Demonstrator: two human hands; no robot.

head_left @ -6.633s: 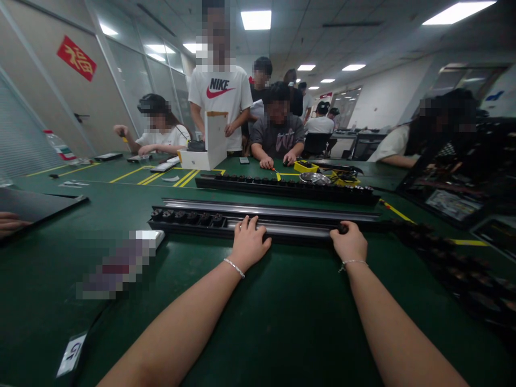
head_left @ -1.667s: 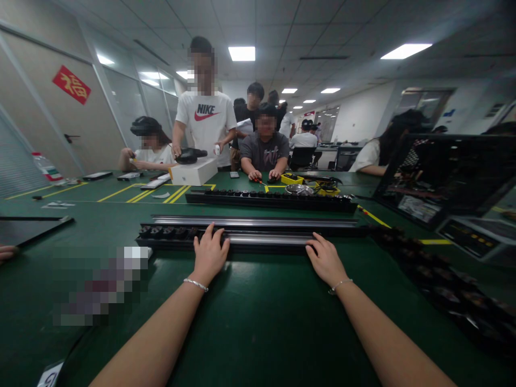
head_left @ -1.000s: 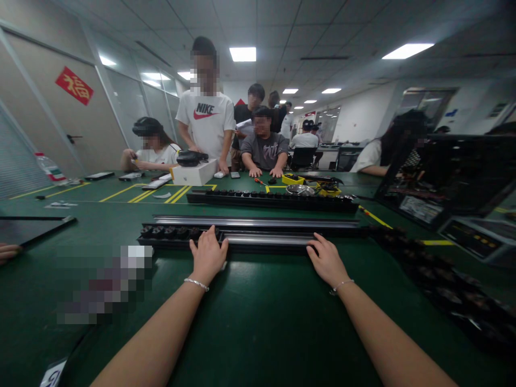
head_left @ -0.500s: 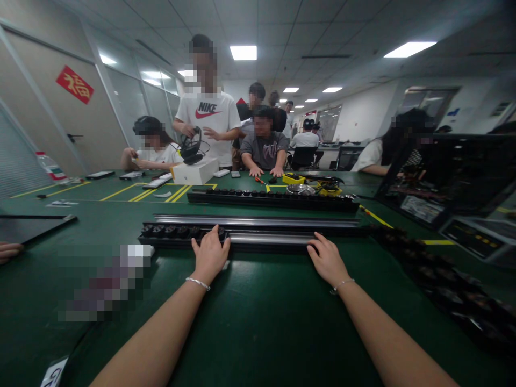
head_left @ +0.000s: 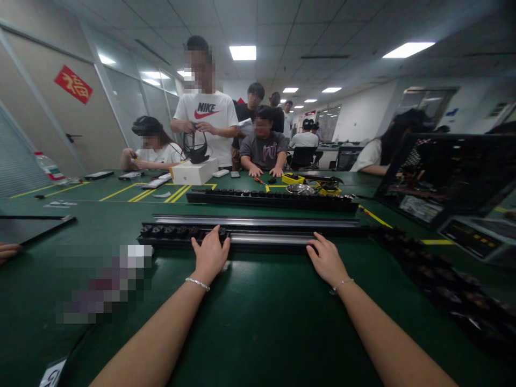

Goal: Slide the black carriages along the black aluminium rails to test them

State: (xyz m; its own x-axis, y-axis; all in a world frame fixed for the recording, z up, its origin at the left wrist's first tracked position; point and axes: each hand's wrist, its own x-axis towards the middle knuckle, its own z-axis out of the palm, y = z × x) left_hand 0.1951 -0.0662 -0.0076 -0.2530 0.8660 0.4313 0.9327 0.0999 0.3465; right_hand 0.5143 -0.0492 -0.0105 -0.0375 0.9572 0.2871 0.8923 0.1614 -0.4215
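Note:
A long black rail (head_left: 266, 241) lies across the table in front of me, with a shiny metallic strip along its bare right part. Several round black pieces (head_left: 169, 232) sit in a row in its left part. My left hand (head_left: 212, 251) rests on the rail at the right end of that row, fingers apart, its fingertips by the last black piece. My right hand (head_left: 327, 260) lies at the rail's right end, fingers stretched out and touching it. A second black rail (head_left: 258, 221) lies parallel just behind. What is under my fingers is partly hidden.
Farther back lies another black rail (head_left: 274, 198) filled with black pieces. Linked dark parts (head_left: 439, 274) stretch along the right. A dark open-framed case (head_left: 427, 177) stands at the right. A white box (head_left: 194, 172) and yellow trays (head_left: 293, 179) are across the table, near several people.
My hands and the rails stay in place. Across the table, the standing person has shifted the black headset, now holding it with both hands above the white box.

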